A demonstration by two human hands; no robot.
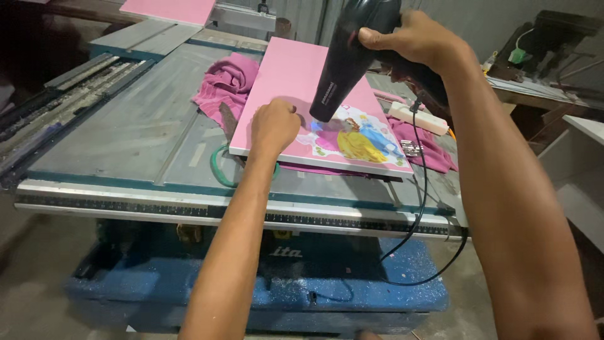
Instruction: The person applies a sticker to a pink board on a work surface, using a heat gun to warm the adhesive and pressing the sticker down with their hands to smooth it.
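While the left hand (274, 126), curled shut, perhaps pinching a sticker's (352, 140) edge, presses on a pink board (296, 75) lying on a saw table (126, 126), the right hand (415, 38) grips a black hairdryer (345, 66), warming the sticker; peeling would call for steady heat.

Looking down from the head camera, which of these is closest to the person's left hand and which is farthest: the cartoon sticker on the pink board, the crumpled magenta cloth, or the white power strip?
From the left hand, resting as a fist on the flat pink board:
1. Colourful cartoon sticker, just to its right on the board.
2. Crumpled magenta cloth, up and to its left on the grey table.
3. White power strip, beyond the board's right edge.
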